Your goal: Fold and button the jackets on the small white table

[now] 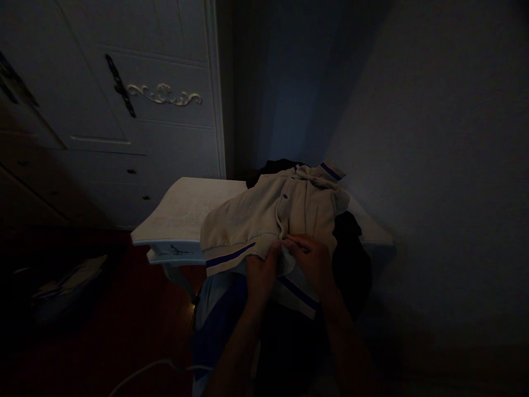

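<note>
A beige jacket [248,212] with dark blue stripes on its hem and collar lies spread over a small white table, its lower edge hanging toward me. Dark round snap buttons run along the front opening. At the front placket near the hem, my left hand [262,270] pinches the cloth from the left. My right hand [312,259] closes on the placket edge from the right, its fingertips almost meeting the left ones. Whether a button sits between the fingertips is hidden.
Under the jacket stands the white table [185,207] with a curved top and a small drawer. Dark cloth [351,259] hangs at its right. A white wardrobe [173,132] rises behind on the left, a plain wall [433,165] on the right. A pale cable [144,368] runs low at left.
</note>
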A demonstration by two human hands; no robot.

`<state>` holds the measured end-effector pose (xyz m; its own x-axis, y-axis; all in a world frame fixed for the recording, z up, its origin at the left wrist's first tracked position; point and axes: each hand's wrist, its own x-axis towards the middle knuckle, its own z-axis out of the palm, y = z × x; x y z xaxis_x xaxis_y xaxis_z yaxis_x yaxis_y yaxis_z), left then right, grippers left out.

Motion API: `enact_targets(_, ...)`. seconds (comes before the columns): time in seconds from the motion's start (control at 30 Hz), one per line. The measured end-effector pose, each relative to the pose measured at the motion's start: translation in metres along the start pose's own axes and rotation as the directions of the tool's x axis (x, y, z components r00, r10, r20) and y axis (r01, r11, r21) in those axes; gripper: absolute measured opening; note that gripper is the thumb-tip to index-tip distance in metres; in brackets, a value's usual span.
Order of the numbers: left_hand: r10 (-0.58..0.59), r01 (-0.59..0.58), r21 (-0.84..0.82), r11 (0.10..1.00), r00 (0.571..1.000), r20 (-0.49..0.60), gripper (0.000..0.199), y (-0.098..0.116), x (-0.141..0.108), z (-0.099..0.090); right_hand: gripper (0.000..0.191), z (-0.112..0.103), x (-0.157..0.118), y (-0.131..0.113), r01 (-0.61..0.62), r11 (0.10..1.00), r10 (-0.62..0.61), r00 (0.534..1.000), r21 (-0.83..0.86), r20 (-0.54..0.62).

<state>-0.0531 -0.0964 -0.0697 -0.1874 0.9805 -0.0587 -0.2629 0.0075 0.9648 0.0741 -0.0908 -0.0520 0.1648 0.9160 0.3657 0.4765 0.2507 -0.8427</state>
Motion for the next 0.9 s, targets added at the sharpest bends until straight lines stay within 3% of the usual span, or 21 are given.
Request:
enact_targets(0.1,-0.040,0.041,0.008,0.999,0.999,-0.029,0.038,-0.002,0.000,-0.001,0.027,-0.005,-0.001,0.006,-0.007,1.000,0.007,1.000,-0.025,0.005)
enact_targets(0.2,0.038,-0.030,0.131,0.991,0.998,-0.057,0.041,0.002,-0.001,0.002,0.035,-0.008,-0.005,0.008,-0.105,0.988,0.101,0.994,0.115,0.036)
enact_targets(0.27,0.078,-0.069,0.216,0.974,0.996,-0.036,0.040,0.004,-0.003,0.007,0.039,-0.009,-0.009,0.006,-0.152,0.970,0.145,0.988,0.188,0.048)
enact_targets(0.37,0.098,-0.097,0.276,0.956,0.995,0.013,0.041,0.003,-0.005,0.012,0.045,-0.010,-0.010,0.001,-0.138,0.982,0.133,0.990,0.128,0.050)
enact_targets(0.43,0.091,-0.095,0.227,0.969,0.995,0.031,0.042,-0.002,-0.005,0.013,0.045,-0.010,-0.010,-0.001,-0.077,0.996,0.075,0.996,0.050,0.041)
enact_targets(0.6,-0.029,0.027,0.100,0.995,0.999,0.020,0.044,-0.010,0.000,0.007,0.020,-0.008,-0.010,0.000,0.077,0.996,-0.075,0.996,-0.052,0.044)
enact_targets(0.7,-0.030,0.031,-0.019,0.999,0.999,0.012,0.042,-0.006,0.001,0.005,0.021,-0.005,-0.011,0.004,-0.016,1.000,0.016,1.000,0.020,0.027)
enact_targets(0.77,-0.053,0.043,-0.159,0.986,0.997,-0.057,0.041,-0.003,0.003,0.006,0.024,-0.004,-0.011,0.010,-0.109,0.981,0.107,0.994,0.160,0.020)
enact_targets(0.9,-0.229,0.144,-0.377,0.915,0.954,-0.193,0.034,-0.002,0.008,0.009,0.035,-0.007,-0.007,0.020,-0.232,0.878,0.227,0.972,0.417,0.063)
